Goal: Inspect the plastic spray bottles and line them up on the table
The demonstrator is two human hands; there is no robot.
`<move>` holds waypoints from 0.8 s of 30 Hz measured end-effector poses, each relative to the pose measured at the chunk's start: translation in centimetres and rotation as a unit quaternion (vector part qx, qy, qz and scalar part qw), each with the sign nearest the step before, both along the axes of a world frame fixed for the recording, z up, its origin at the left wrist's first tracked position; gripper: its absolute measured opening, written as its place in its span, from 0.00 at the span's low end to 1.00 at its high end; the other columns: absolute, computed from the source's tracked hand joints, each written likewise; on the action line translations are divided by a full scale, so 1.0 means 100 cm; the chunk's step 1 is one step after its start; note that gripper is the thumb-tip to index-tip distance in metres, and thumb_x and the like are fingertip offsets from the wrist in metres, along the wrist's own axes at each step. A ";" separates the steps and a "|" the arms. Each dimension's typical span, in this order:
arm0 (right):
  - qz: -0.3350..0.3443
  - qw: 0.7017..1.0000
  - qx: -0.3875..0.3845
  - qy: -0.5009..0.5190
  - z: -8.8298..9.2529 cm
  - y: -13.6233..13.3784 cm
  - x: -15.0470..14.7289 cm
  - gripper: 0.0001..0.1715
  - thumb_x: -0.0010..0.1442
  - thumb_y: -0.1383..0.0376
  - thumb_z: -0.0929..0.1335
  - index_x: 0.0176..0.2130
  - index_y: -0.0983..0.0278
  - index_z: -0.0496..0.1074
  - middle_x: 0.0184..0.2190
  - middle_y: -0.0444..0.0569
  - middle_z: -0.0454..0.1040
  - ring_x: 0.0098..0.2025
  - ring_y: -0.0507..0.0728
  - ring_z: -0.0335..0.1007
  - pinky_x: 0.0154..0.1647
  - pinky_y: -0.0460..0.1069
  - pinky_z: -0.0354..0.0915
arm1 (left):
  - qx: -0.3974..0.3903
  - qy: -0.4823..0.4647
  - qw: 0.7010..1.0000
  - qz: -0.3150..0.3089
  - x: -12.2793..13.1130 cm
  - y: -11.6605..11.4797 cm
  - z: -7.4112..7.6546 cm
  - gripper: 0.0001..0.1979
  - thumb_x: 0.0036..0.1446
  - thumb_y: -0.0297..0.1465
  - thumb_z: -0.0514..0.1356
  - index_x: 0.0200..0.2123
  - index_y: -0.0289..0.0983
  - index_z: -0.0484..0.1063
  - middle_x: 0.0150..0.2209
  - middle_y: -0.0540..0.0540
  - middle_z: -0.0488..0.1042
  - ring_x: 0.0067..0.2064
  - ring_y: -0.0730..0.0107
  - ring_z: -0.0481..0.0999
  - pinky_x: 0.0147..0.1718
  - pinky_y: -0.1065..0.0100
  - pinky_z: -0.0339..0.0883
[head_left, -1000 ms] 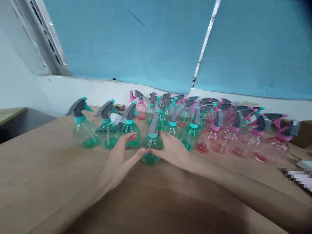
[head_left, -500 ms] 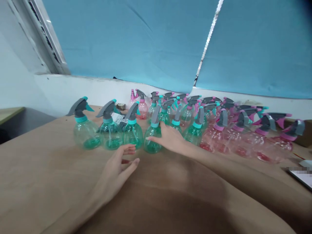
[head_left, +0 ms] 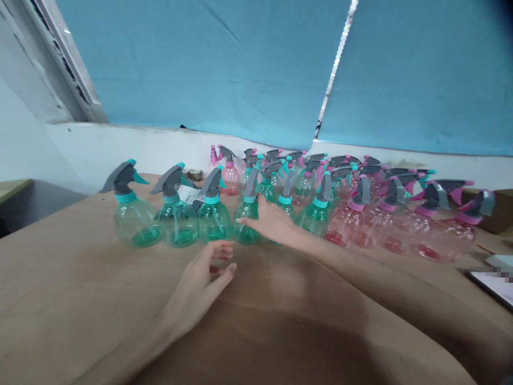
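My right hand (head_left: 273, 220) is closed around a green spray bottle (head_left: 245, 222) with a grey trigger head and turquoise collar, which stands upright in the front row. Its thumb lies across the front of the bottle; the other fingers pass behind the far side. My left hand (head_left: 206, 280) hovers over the table nearer to me, empty, with fingers curved and apart from the thumb. Closest to it is another green spray bottle (head_left: 214, 220). Two more green spray bottles stand farther left, the outermost one (head_left: 136, 222) at the row's end.
Pink spray bottles (head_left: 393, 235) continue the front row to the right, with more pink and green ones behind. A brown table (head_left: 80, 267) carries them. A tablet-like flat object (head_left: 495, 286) lies at the right edge. Blue covering (head_left: 200, 69) hangs behind.
The view has shifted slightly, moving the bottles a little left in the picture. My left hand has moved slightly right relative to them. My right hand stays at the same green spray bottle.
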State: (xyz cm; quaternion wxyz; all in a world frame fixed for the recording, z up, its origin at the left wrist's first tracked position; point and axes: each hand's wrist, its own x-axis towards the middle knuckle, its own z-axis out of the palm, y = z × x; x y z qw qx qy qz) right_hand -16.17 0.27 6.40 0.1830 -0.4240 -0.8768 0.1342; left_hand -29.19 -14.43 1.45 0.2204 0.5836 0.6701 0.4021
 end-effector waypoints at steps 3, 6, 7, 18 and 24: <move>0.008 1.000 0.007 0.026 0.002 -0.010 0.012 0.47 0.56 0.47 0.65 0.62 0.73 0.50 0.52 0.66 0.69 0.50 0.71 0.68 0.43 0.60 0.65 | -0.004 0.007 1.000 -0.005 0.005 0.003 0.003 0.16 0.58 0.39 0.55 0.48 0.40 0.63 0.45 0.41 0.72 0.43 0.58 0.76 0.38 0.58 0.73; 0.021 0.998 0.033 0.047 0.004 -0.022 0.039 0.41 0.57 0.48 0.66 0.60 0.69 0.57 0.53 0.62 0.70 0.51 0.69 0.68 0.46 0.59 0.64 | -0.004 0.006 1.000 -0.012 0.010 0.007 0.006 0.16 0.58 0.39 0.54 0.47 0.39 0.63 0.44 0.42 0.72 0.44 0.58 0.76 0.38 0.58 0.72; 0.020 0.998 0.041 0.052 0.004 -0.025 0.050 0.36 0.58 0.49 0.66 0.58 0.66 0.61 0.51 0.58 0.72 0.49 0.67 0.70 0.45 0.58 0.65 | -0.005 0.005 1.000 -0.015 0.012 0.009 0.006 0.16 0.58 0.39 0.54 0.47 0.39 0.63 0.44 0.42 0.72 0.44 0.58 0.75 0.38 0.58 0.72; -0.057 0.994 0.050 0.083 -0.014 0.000 0.103 0.35 0.57 0.50 0.66 0.57 0.66 0.61 0.50 0.57 0.72 0.50 0.66 0.70 0.46 0.57 0.65 | -0.021 -0.010 0.998 -0.060 0.044 0.029 0.010 0.11 0.59 0.35 0.54 0.45 0.40 0.64 0.43 0.46 0.72 0.43 0.65 0.74 0.41 0.63 0.67; -0.084 0.993 0.008 0.085 -0.017 0.016 0.071 0.46 0.56 0.46 0.66 0.61 0.71 0.51 0.48 0.62 0.72 0.48 0.68 0.71 0.43 0.56 0.66 | -0.037 0.010 0.997 -0.069 0.049 0.023 0.014 0.11 0.58 0.34 0.53 0.45 0.41 0.63 0.39 0.49 0.73 0.39 0.66 0.74 0.38 0.65 0.66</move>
